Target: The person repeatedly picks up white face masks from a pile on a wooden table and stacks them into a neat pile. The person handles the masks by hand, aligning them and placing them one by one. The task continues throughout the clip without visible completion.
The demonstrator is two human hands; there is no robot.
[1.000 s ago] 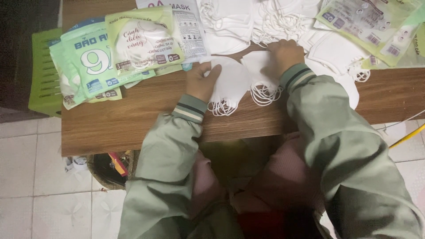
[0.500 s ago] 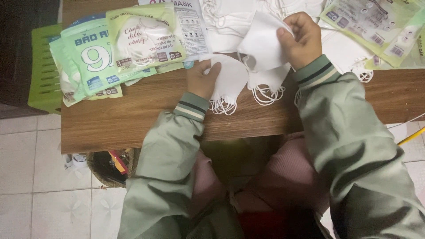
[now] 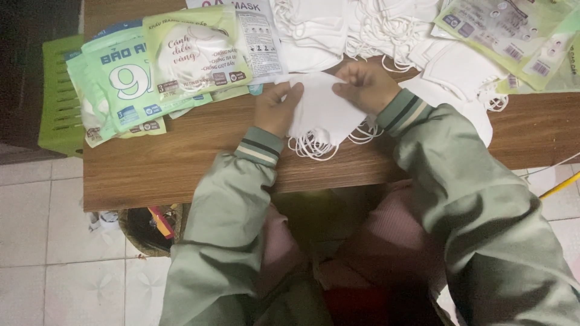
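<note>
While both hands are pinching the small stack of white face masks at mid-surface, the left hand is steadying its edge and the right hand is apparently squaring the top; both grips are closed on it, beside green mask packets.

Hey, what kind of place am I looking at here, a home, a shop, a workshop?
Probably a small home workshop for packing face masks. Loose white masks are heaped on a wooden table, filled green printed packets lie to one side, and both hands, left hand and right hand, hold a mask stack.
</note>
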